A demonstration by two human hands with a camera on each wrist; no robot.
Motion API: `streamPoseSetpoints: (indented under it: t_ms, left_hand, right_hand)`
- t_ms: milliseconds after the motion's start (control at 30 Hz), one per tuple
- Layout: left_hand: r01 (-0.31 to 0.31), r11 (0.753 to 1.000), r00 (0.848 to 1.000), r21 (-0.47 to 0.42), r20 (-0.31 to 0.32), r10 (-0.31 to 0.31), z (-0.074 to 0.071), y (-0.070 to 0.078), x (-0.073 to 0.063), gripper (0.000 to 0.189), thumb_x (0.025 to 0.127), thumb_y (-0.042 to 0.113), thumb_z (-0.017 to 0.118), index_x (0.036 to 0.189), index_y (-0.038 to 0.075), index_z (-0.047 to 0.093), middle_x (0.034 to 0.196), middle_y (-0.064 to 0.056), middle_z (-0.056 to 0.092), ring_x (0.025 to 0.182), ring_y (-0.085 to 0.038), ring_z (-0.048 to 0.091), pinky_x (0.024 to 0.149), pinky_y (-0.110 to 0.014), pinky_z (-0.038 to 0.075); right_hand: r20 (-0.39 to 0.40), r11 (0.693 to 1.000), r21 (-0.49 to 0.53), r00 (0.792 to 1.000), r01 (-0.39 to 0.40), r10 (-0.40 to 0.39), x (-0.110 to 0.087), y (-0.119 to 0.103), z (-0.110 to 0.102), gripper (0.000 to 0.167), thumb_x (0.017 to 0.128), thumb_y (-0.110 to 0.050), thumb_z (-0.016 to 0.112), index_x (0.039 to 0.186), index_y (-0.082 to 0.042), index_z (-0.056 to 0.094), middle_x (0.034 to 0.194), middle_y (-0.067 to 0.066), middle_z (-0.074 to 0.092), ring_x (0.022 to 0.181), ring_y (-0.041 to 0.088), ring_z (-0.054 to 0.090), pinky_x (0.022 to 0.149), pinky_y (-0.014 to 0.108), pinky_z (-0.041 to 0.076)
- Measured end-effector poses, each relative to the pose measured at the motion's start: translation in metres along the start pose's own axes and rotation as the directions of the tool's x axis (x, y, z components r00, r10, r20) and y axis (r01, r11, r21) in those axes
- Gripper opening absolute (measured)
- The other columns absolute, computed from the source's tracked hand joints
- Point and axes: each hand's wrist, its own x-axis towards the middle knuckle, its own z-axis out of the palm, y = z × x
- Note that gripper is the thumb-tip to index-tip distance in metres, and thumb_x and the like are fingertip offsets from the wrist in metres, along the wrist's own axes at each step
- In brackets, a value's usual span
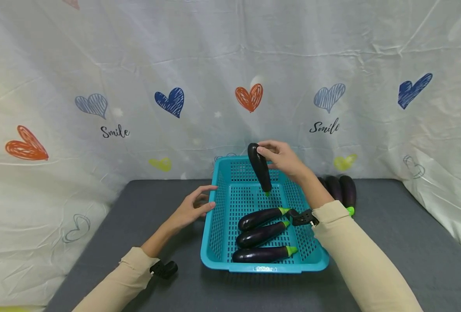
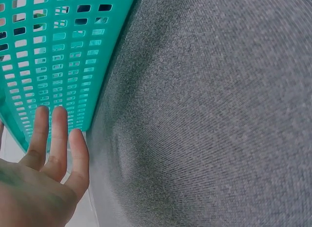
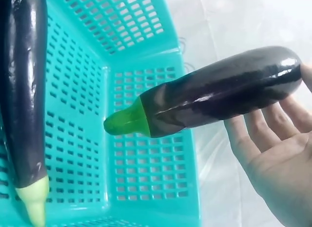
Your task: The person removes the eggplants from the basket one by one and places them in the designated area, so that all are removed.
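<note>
The right hand [image 1: 282, 158] pinches the eggplant [image 1: 259, 167]'s far end, stem sloping down, nearward, over the basket [image 1: 236, 197]. The left hand [image 1: 192, 205] spreads its fingers by the left rim [image 1: 206, 236].

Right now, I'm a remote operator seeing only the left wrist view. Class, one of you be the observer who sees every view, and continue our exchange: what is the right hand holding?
Observer: The right hand holds an eggplant near its blunt end.

Operator: How many lie in the basket? Through its holes I see only dark patches.

Observer: Three eggplants lie there, in the half nearer the person.

Operator: Are there any outside it?

Observer: Yes, at least three more on the table, to the right of the basket.
</note>
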Motion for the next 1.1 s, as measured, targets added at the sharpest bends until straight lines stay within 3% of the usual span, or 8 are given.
streamPoseSetpoints:
  t_ms: [200,333,567,833,1100]
  left_hand:
    - [0.025,1.0,1.0,0.013,-0.006,-0.025,0.001,0.001,-0.001,0.053,0.104,0.024,0.062,0.153,0.019,0.044,0.146,-0.018,0.049,0.124,-0.037,0.055,0.085,-0.049,0.054]
    - [0.028,1.0,1.0,0.01,-0.009,-0.028,0.001,0.001,-0.001,0.052,0.104,0.023,0.061,0.153,0.019,0.044,0.146,-0.018,0.049,0.125,-0.037,0.054,0.086,-0.05,0.054]
    - [0.035,0.999,0.999,0.009,-0.011,-0.035,0.001,0.0,-0.002,0.053,0.104,0.024,0.062,0.154,0.02,0.044,0.146,-0.018,0.049,0.126,-0.037,0.053,0.087,-0.051,0.054]
    - [0.018,1.0,1.0,0.01,-0.011,-0.018,0.001,0.0,-0.002,0.053,0.104,0.026,0.063,0.153,0.021,0.043,0.144,-0.018,0.051,0.124,-0.036,0.055,0.086,-0.051,0.054]
    - [0.035,0.999,0.999,0.012,-0.007,-0.035,0.001,0.003,-0.001,0.053,0.105,0.025,0.061,0.154,0.02,0.043,0.144,-0.019,0.05,0.123,-0.036,0.055,0.087,-0.051,0.053]
  right_hand:
    - [-0.022,0.999,-0.038,1.0,-0.005,0.004,-0.006,-0.001,-0.005,0.045,0.107,-0.028,0.057,0.144,-0.003,0.053,0.141,0.014,0.056,0.13,0.031,0.051,0.1,0.056,0.046]
    - [-0.049,0.999,-0.038,0.999,0.001,-0.003,-0.009,0.0,-0.009,0.045,0.105,-0.028,0.061,0.143,-0.003,0.054,0.136,0.015,0.06,0.125,0.03,0.055,0.097,0.056,0.049]
    - [-0.045,0.999,0.001,0.998,0.053,-0.053,-0.014,0.003,-0.015,0.045,0.106,-0.023,0.06,0.146,-0.004,0.05,0.133,0.021,0.06,0.11,0.037,0.063,0.085,0.056,0.055]
    - [-0.047,0.999,-0.009,0.998,0.051,-0.052,-0.017,0.004,-0.023,0.047,0.108,-0.03,0.053,0.149,-0.007,0.046,0.146,0.019,0.049,0.109,0.043,0.063,0.077,0.05,0.059]
    - [-0.07,0.998,-0.025,0.996,0.059,-0.06,-0.023,0.001,-0.029,0.047,0.107,-0.028,0.057,0.147,-0.005,0.05,0.137,0.023,0.056,0.109,0.049,0.061,0.075,0.046,0.06]
